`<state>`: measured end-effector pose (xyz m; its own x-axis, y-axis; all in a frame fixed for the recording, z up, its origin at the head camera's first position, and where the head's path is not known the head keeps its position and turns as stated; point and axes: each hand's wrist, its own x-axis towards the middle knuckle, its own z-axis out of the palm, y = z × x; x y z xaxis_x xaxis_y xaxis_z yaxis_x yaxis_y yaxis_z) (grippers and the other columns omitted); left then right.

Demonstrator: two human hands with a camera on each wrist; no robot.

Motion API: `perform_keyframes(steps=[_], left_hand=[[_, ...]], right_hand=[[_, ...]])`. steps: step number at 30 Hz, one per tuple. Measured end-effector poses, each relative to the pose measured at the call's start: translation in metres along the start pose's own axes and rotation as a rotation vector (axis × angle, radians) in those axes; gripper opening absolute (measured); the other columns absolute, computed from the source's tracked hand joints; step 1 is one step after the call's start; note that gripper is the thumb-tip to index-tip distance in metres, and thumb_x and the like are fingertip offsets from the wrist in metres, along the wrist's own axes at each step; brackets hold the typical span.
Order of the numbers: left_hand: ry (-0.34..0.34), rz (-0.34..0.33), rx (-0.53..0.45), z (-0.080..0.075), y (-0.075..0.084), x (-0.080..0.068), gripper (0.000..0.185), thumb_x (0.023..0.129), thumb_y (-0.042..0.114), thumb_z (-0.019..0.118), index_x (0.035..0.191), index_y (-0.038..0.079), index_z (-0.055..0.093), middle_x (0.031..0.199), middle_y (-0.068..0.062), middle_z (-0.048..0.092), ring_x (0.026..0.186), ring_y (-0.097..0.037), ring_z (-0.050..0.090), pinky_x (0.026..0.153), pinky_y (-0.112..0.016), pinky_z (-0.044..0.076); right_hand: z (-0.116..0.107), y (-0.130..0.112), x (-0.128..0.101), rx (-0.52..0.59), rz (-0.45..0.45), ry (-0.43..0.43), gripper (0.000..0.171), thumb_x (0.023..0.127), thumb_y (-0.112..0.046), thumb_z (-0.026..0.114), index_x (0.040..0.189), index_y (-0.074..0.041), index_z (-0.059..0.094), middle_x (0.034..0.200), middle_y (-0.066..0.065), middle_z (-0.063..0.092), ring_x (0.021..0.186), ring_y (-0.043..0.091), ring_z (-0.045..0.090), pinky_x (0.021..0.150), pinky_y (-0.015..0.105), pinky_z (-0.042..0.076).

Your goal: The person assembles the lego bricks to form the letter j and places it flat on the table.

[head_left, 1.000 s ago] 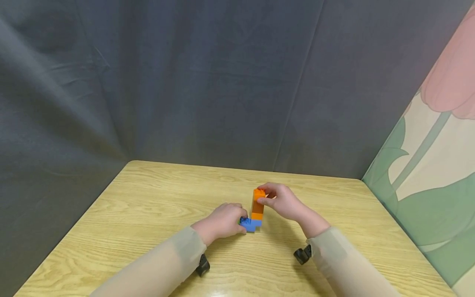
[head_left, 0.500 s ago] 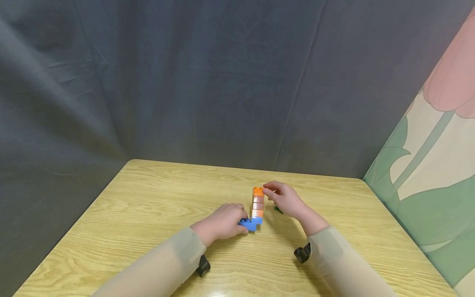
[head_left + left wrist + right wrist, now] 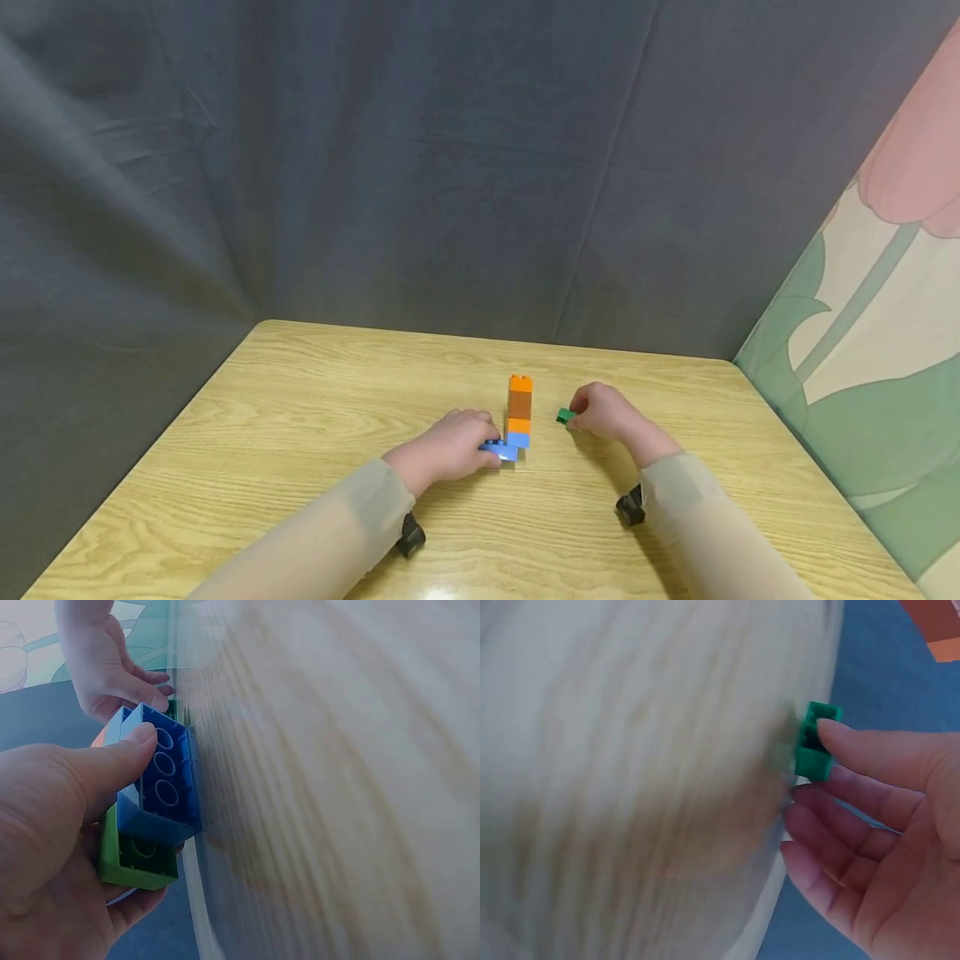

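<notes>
A toy building-block assembly stands near the middle of the table. Its upright stack [image 3: 520, 404] has orange and brown blocks over a blue block [image 3: 518, 440], with another blue block [image 3: 504, 452] below and to the left. My left hand [image 3: 450, 446] grips that lower blue block, thumb on its hollow underside in the left wrist view. A light green block [image 3: 136, 855] sits beside the blue one there, against my fingers. To the right of the stack, my right hand [image 3: 609, 414] pinches a small dark green block [image 3: 815, 742] between thumb and forefinger, its hollow side showing, close at the tabletop.
The wooden table [image 3: 337, 375] ends at a dark grey curtain [image 3: 450, 167] behind. A wall with a painted flower [image 3: 885, 333] borders the right side. Dark wrist cameras hang under both sleeves.
My right hand has let go of the top of the orange stack, moved right and down, and taken hold of the dark green block. My left hand has kept its grip, the stack shifting slightly.
</notes>
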<state>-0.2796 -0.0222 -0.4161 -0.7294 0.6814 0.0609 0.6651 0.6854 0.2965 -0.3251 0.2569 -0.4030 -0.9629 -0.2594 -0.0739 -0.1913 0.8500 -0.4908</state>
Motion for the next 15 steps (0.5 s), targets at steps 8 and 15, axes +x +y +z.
perform_keyframes(steps=[8,15], left_hand=[[-0.026,0.011,0.019,-0.003,0.002,-0.002,0.019,0.093,0.034,0.069,0.1,0.017,0.072,0.101,0.009,0.059,0.093,-0.011,0.055,0.088,-0.035,0.041],[-0.086,0.027,0.011,-0.007,0.007,-0.002,0.028,0.095,0.037,0.064,0.111,0.016,0.072,0.111,0.007,0.06,0.104,-0.012,0.056,0.094,-0.037,0.04]], right_hand=[[0.006,0.002,0.014,0.03,0.017,0.019,0.02,0.084,-0.006,0.077,0.103,-0.002,0.071,0.089,0.007,0.063,0.076,0.021,0.057,0.068,0.037,0.049],[0.013,-0.008,0.03,0.111,0.013,0.018,0.022,0.087,-0.005,0.075,0.108,-0.001,0.07,0.085,0.007,0.062,0.071,0.02,0.056,0.063,0.033,0.047]])
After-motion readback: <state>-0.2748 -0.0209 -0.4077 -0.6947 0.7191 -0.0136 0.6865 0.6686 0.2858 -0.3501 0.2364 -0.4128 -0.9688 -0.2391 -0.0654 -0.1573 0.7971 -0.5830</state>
